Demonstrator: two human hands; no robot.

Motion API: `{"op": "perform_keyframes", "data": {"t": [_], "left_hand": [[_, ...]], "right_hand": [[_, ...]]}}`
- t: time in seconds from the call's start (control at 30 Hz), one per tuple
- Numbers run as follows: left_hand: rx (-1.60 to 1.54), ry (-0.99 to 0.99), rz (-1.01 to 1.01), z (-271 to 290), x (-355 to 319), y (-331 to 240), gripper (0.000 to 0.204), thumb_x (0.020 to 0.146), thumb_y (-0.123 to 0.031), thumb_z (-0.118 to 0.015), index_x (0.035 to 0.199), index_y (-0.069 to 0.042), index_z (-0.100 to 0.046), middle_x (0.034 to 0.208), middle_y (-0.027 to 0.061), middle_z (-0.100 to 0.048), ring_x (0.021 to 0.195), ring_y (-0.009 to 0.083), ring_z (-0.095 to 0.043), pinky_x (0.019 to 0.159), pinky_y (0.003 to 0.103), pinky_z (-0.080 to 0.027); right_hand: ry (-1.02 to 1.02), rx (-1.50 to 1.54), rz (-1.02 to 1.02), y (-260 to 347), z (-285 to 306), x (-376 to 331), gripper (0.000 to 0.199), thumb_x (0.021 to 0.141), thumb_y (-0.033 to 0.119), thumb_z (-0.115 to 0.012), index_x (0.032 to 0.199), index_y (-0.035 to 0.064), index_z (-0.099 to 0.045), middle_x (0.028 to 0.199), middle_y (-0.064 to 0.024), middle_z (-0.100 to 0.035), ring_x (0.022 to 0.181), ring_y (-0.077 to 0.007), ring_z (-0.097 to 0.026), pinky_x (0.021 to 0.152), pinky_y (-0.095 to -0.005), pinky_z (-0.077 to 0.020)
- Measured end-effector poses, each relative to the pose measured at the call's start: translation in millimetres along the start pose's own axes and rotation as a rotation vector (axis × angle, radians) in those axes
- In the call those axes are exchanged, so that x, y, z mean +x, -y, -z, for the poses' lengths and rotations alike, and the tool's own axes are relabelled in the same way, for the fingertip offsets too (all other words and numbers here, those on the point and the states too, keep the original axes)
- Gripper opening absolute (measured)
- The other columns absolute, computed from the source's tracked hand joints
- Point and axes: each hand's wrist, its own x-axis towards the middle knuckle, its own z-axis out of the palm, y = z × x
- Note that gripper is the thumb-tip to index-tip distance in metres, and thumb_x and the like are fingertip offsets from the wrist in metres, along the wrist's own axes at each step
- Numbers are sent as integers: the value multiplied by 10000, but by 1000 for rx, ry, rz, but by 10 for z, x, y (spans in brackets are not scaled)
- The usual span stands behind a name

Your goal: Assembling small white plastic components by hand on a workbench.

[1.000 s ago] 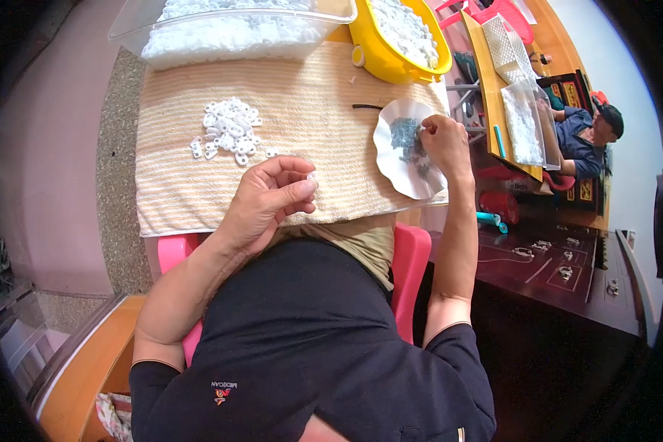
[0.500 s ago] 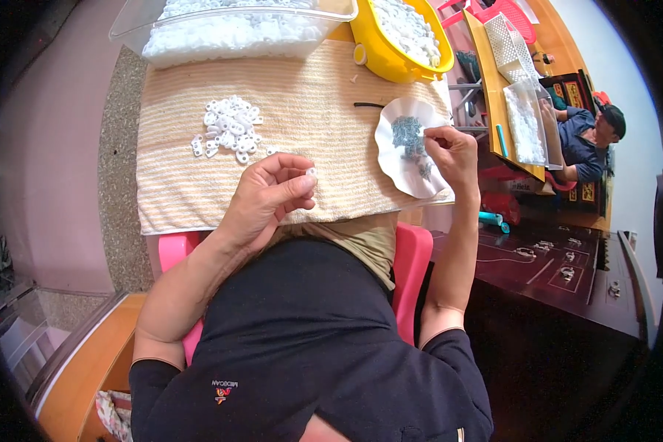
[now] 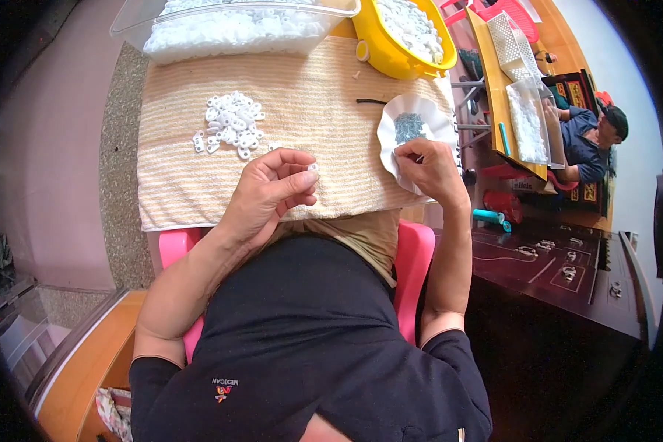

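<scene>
My left hand (image 3: 267, 190) pinches a small white plastic piece (image 3: 313, 168) between thumb and forefinger, above the towel's near edge. My right hand (image 3: 433, 175) is over the near part of a white wavy-rimmed dish (image 3: 387, 144), its fingers pressed together; whatever they may hold is too small to make out. Many tiny grey metal-looking pieces (image 3: 409, 127) lie in the dish, just beyond the right fingertips. A loose pile of white plastic pieces with holes (image 3: 234, 121) rests on the towel, beyond my left hand.
A striped towel (image 3: 324, 96) covers the table. At the back stand a clear bin (image 3: 236, 51) and a yellow tub (image 3: 387, 62), both full of white pieces. A thin black strip (image 3: 370, 101) lies beside the dish. Another person (image 3: 589, 140) sits at a table on the right.
My right hand has moved left and nearer to me across the dish, its fingertips now lower over the near side. The left hand keeps its pinch on the white plastic piece.
</scene>
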Motion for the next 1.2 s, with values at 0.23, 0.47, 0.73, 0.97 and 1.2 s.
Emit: {"op": "perform_keyframes", "data": {"t": [0.23,0.47,0.73,0.97,1.2], "left_hand": [[1,-4,2,12,3,8,208,859,-52,-682,1052,-23,-609,868,37,-638,754,102,-619,691,252,-557],[39,-20,-6,9,4,-1,187,870,-82,-671,1043,-55,-607,849,15,-623,751,90,-603,689,239,-544],[2,-22,-31,20,21,9,190,873,-68,-663,1051,-40,-603,862,18,-622,754,93,-601,697,255,-545],[-36,-66,-10,28,-4,-3,183,866,-49,-670,1035,-15,-609,861,37,-634,750,107,-612,691,252,-547],[-26,-44,-25,55,27,39,212,866,-66,-673,1061,-29,-599,860,25,-626,756,92,-609,689,250,-554]], "right_hand": [[55,1,-52,109,50,75,104,762,56,-653,820,-30,-661,702,-130,-666,631,-165,-643,626,-287,-510],[-176,169,95,580,100,172,73,763,-16,-682,819,-7,-637,725,-34,-650,649,-56,-588,621,-216,-487],[-121,24,299,654,-519,498,41,750,31,-652,783,46,-633,708,-130,-612,670,-292,-617,637,-376,-502],[-224,249,109,700,-371,447,105,772,44,-720,851,17,-655,734,-104,-651,636,-193,-640,588,-297,-502],[14,89,147,787,-557,561,146,806,102,-647,930,31,-675,941,-142,-652,855,-318,-631,765,-392,-499]]}}
